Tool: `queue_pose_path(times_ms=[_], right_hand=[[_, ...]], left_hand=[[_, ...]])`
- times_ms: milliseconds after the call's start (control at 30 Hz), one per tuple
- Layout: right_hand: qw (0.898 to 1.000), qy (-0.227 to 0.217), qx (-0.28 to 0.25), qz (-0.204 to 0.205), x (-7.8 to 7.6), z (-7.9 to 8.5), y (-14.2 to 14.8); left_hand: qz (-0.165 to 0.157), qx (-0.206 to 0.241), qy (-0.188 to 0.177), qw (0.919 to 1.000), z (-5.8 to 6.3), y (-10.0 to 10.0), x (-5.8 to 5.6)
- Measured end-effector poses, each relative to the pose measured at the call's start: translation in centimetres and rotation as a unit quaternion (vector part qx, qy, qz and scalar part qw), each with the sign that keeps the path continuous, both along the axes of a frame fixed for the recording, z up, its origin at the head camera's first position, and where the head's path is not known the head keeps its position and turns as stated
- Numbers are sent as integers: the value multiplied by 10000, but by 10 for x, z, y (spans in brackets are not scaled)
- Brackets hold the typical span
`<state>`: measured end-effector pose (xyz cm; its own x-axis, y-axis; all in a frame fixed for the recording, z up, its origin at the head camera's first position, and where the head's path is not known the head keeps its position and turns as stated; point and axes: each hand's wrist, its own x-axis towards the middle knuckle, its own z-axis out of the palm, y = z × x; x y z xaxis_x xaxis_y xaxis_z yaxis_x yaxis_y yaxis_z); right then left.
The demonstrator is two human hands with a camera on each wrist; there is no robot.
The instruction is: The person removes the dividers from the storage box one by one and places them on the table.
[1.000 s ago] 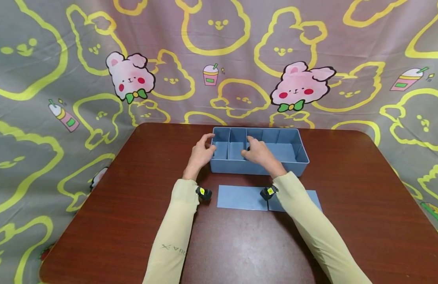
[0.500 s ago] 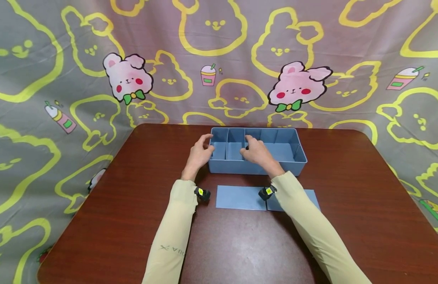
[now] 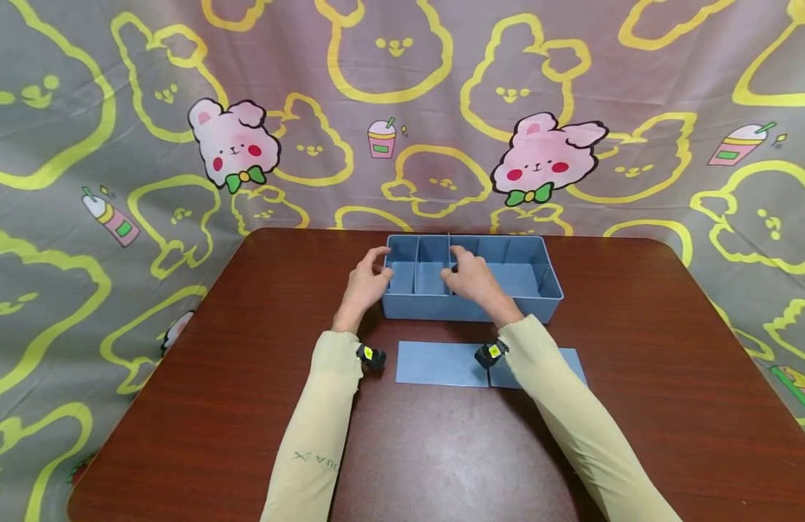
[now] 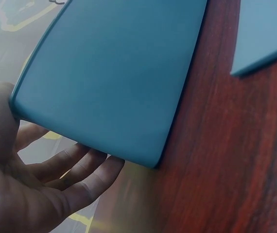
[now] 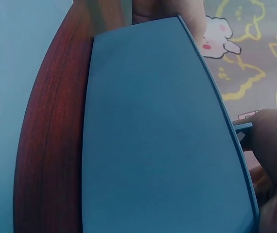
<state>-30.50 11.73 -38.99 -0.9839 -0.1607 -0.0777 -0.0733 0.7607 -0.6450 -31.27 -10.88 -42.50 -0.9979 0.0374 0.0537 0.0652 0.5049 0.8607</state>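
A long blue-grey storage box (image 3: pixel 418 306) with inner compartments stands at the table's far side. My left hand (image 3: pixel 367 279) holds its left end; in the left wrist view the fingers (image 4: pixel 92 187) lie along the end wall, with the thumb at the rim corner. My right hand (image 3: pixel 474 278) is at the second divider (image 3: pixel 449 239), whose top edge sticks up slightly above the box rim. In the right wrist view, the divider's raised end (image 5: pixel 244 127) meets the thumb side of that hand, which pinches it. Part of the divider is hidden behind the hand.
Two flat blue-grey panels (image 3: pixel 441 364) lie side by side on the brown table (image 3: pixel 298 290), in front of the box; my right forearm partly covers one. Another divider (image 3: pixel 416 268) stands in the box's left part. A patterned curtain (image 3: pixel 441 87) hangs behind the table.
The divider at my right hand has risen slightly above the rim. Both hands keep nearly the same places on the box; the head view has shifted a little.
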Motion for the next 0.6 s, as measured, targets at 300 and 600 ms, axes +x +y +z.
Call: queue_pose_path(times_ms=[300,600], right_hand=[[9997,249,-53,-43,-1,1,0],[9986,445,-272,-80,1,2,1]], left_hand=[[17,-18,15,10000,1,0,0],[-3,-38,9,10000,-1,0,-1]])
